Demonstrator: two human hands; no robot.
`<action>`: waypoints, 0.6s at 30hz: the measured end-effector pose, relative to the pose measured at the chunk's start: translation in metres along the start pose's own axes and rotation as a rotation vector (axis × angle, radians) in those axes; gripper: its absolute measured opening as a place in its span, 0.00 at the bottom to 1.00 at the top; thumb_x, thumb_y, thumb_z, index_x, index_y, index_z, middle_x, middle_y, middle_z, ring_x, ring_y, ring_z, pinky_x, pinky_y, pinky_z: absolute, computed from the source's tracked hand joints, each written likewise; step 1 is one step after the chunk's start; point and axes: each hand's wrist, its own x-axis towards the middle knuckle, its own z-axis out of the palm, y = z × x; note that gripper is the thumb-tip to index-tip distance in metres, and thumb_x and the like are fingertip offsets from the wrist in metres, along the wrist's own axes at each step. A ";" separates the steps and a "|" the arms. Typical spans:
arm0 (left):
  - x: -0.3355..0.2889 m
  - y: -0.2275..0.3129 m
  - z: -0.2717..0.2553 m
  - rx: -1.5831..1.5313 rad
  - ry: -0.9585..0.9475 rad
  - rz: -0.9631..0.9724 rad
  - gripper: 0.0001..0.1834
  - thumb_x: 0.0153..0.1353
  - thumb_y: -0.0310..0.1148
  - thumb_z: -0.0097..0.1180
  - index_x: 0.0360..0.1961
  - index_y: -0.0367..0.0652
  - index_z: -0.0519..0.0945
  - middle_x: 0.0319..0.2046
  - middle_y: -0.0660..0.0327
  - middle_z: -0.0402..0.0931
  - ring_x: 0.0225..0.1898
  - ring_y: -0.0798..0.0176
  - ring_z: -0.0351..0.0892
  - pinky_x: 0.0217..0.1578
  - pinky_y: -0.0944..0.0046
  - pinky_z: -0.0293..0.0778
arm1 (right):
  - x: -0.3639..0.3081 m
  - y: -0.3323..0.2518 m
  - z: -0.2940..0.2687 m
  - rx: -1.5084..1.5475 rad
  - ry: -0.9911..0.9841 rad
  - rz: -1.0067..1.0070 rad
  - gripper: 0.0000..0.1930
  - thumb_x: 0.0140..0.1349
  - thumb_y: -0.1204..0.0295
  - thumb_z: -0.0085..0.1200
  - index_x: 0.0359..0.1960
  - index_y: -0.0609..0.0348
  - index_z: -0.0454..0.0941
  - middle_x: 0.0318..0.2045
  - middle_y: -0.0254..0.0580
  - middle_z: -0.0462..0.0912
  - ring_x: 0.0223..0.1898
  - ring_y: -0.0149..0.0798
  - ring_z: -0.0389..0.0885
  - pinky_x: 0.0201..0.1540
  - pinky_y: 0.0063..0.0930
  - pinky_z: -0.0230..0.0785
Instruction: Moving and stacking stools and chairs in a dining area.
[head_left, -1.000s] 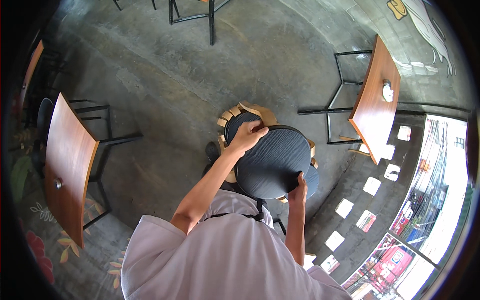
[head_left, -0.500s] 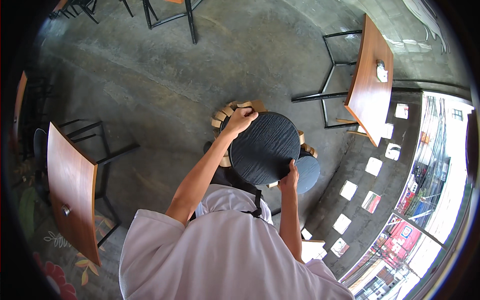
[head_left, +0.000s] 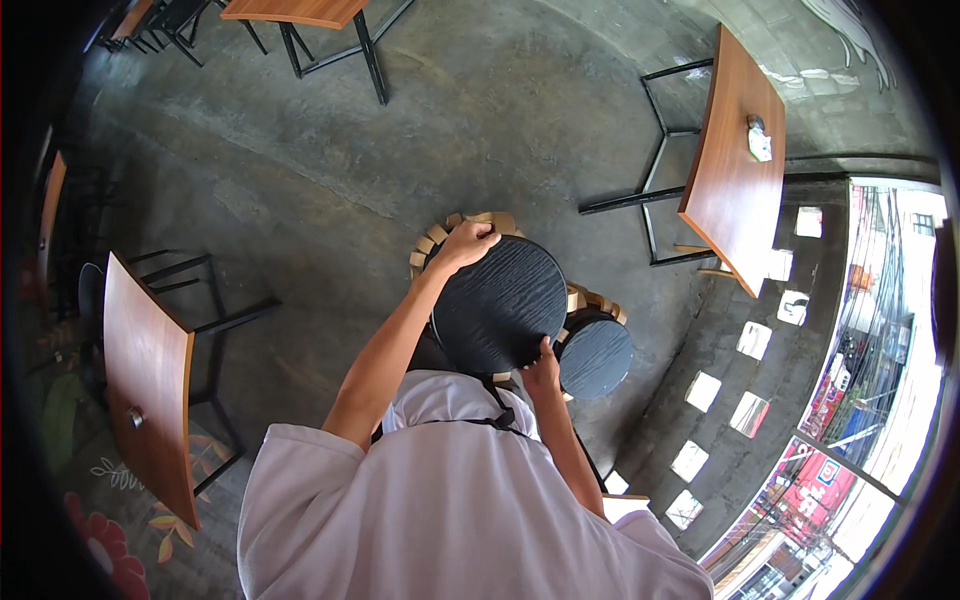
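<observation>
Left hand (head_left: 466, 246) far, right hand (head_left: 541, 371) near, both curled, gripping round black seat (head_left: 500, 308) between them.

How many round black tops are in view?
2: a round black textured top between the left hand and right hand; a second top to its lower right. More may be hidden underneath.

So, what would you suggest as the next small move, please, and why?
Perhaps steady the round black stool seat before shifting it: the left hand and right hand hold roughly opposite edges, and another black stool seat sits close on its right.
</observation>
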 end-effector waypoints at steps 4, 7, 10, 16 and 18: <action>-0.003 -0.068 0.005 0.232 0.227 -0.062 0.20 0.65 0.46 0.54 0.45 0.41 0.81 0.36 0.54 0.81 0.43 0.52 0.76 0.47 0.56 0.69 | 0.030 0.012 0.025 -0.124 -0.051 0.076 0.30 0.69 0.52 0.50 0.65 0.56 0.62 0.62 0.43 0.68 0.63 0.46 0.66 0.68 0.50 0.55; 0.002 -0.069 0.009 0.320 0.143 -0.095 0.31 0.64 0.47 0.54 0.67 0.50 0.69 0.61 0.50 0.70 0.66 0.42 0.61 0.67 0.51 0.57 | 0.070 0.024 0.011 -0.085 -0.054 0.066 0.28 0.70 0.53 0.48 0.66 0.53 0.61 0.59 0.40 0.71 0.51 0.44 0.73 0.51 0.46 0.68; -0.008 -0.081 0.020 0.526 0.176 -0.079 0.33 0.64 0.46 0.54 0.68 0.50 0.66 0.69 0.50 0.59 0.68 0.43 0.58 0.67 0.49 0.57 | 0.100 0.040 0.016 -0.172 0.025 0.083 0.28 0.68 0.53 0.52 0.65 0.50 0.63 0.58 0.40 0.72 0.47 0.41 0.73 0.45 0.41 0.67; -0.027 -0.129 0.047 0.494 0.004 -0.150 0.32 0.63 0.44 0.54 0.68 0.47 0.65 0.72 0.50 0.53 0.70 0.42 0.55 0.69 0.51 0.55 | 0.145 0.057 0.013 -0.276 0.118 0.113 0.19 0.66 0.60 0.55 0.54 0.54 0.74 0.39 0.38 0.75 0.34 0.37 0.75 0.29 0.27 0.68; -0.046 -0.143 0.055 0.488 -0.083 -0.197 0.31 0.64 0.44 0.53 0.67 0.45 0.67 0.70 0.48 0.57 0.70 0.44 0.57 0.68 0.53 0.57 | 0.141 0.058 0.027 -0.362 0.216 0.101 0.11 0.65 0.64 0.54 0.43 0.57 0.77 0.29 0.35 0.76 0.27 0.31 0.74 0.31 0.29 0.73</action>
